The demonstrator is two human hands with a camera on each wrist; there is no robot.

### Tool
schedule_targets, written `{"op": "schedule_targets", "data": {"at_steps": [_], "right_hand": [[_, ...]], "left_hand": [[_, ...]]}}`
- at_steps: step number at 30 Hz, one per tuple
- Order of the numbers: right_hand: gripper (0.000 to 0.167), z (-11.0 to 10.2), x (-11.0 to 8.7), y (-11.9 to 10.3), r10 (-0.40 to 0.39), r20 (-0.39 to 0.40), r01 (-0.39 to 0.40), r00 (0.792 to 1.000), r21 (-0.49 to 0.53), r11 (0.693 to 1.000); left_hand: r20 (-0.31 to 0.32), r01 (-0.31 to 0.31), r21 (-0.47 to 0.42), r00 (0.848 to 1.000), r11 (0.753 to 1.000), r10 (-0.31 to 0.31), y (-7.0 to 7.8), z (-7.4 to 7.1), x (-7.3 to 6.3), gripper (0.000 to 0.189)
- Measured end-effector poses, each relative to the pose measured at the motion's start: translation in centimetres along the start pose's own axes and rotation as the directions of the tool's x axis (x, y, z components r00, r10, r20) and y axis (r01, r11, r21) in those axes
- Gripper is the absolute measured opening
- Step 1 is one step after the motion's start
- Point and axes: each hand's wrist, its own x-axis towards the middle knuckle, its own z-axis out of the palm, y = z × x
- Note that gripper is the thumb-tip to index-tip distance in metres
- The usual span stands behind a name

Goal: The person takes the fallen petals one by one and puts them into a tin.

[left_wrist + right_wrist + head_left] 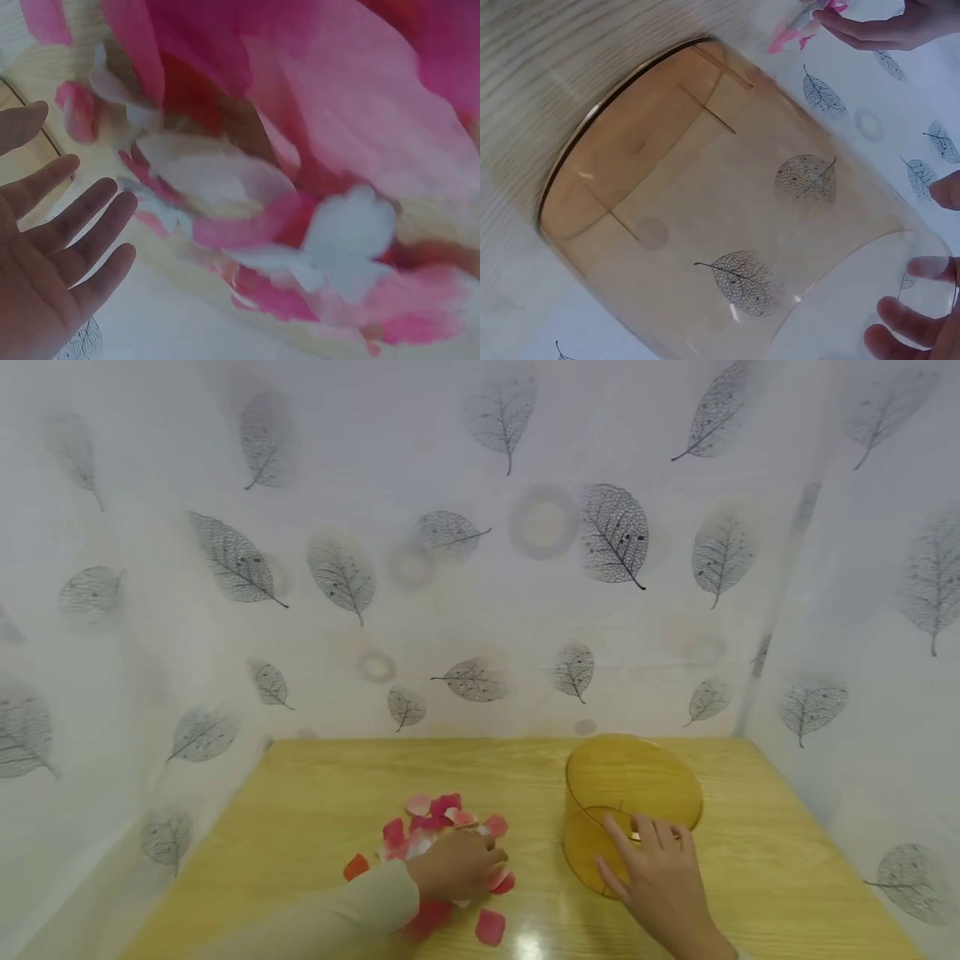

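Note:
On the wooden table, pink, red and white petals (442, 806) lie in a loose pile under my left hand (459, 864). In the left wrist view this hand (60, 255) has its fingers spread, palm showing, beside the petals (345, 97), which look large and close. To the right stands a see-through amber cylindrical container (579, 847) with an open top. My right hand (663, 872) grips its near rim, fingers over the edge and thumb outside. Through the container's wall (705, 195), the right wrist view shows its base and no petals inside.
The wooden table (315, 793) is bordered by a white cloth (480, 610) printed with grey leaves, behind and at both sides. A single pink petal (491, 927) lies near the front, and an orange-red one (356, 867) at the pile's left edge.

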Motion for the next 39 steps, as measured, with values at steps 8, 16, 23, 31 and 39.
{"op": "schedule_targets", "data": {"at_steps": [8, 16, 23, 31, 39], "right_hand": [[0.054, 0.4, -0.1, 0.1, -0.003, -0.025, 0.002, 1.0, -0.019, 1.0], [0.053, 0.7, -0.5, 0.3, 0.012, -0.003, -0.012, 1.0, -0.049, 0.999], [0.052, 0.9, -0.4, 0.2, 0.012, -0.034, -0.013, 0.999, -0.023, 1.0], [0.052, 0.8, -0.5, 0.2, 0.026, -0.022, -0.026, 0.999, -0.005, 1.0], [0.05, 1.0, -0.5, 0.3, 0.025, -0.024, -0.025, 0.999, 0.009, 1.0]], "left_hand": [[0.054, 0.073, -0.095, 0.996, 0.993, -0.068, 0.9, 1.0, 1.2, 0.023], [0.045, 0.147, -0.144, 0.989, 0.979, -0.141, 0.5, 1.9, 2.2, 0.012], [0.034, 0.185, -0.38, 0.982, 0.906, -0.187, -0.5, 2.0, 2.1, 0.011], [0.027, 0.238, -0.529, 0.964, 0.815, -0.264, -1.4, 0.6, 1.9, 0.02], [0.038, 0.266, -0.602, 0.952, 0.753, -0.305, -2.1, -0.3, 1.7, 0.022]]}}
